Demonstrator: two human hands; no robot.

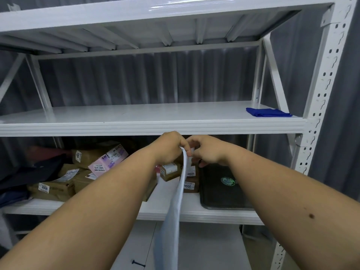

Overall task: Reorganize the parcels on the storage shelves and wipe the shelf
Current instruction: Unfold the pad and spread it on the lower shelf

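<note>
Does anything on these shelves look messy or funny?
Yes. The parcels on the lower shelf lie in a jumbled heap, tilted and overlapping, labels facing all ways. A pink box leans on top. A blue cloth lies alone on the middle shelf.

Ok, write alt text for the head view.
Two hands, left hand and right hand, hold a hanging pale cloth before a white metal shelf. A blue rag lies on the bare middle level; brown parcels and a black tray sit below.
</note>
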